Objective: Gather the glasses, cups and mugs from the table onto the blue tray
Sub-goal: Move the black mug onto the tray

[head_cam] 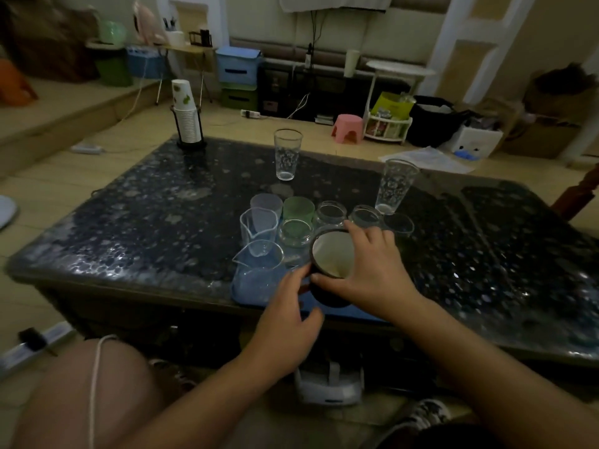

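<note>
A dark mug (330, 254) with a pale inside is tilted above the near edge of the blue tray (256, 288). My right hand (369, 270) grips its rim and side. My left hand (288, 319) touches its left side near the handle. On the tray stand several clear glasses and spouted pitchers (259, 254), plus a frosted cup (266, 205) and a green cup (299, 209). Two tall patterned glasses stand on the bare table: one at the far middle (287, 155), one to the right (396, 186).
The dark speckled table (146, 222) has a rack of stacked paper cups (187, 118) at its far left corner. A pink stool (347, 126), boxes and shelves crowd the floor beyond. A white headset (329, 382) lies under the table by my knees.
</note>
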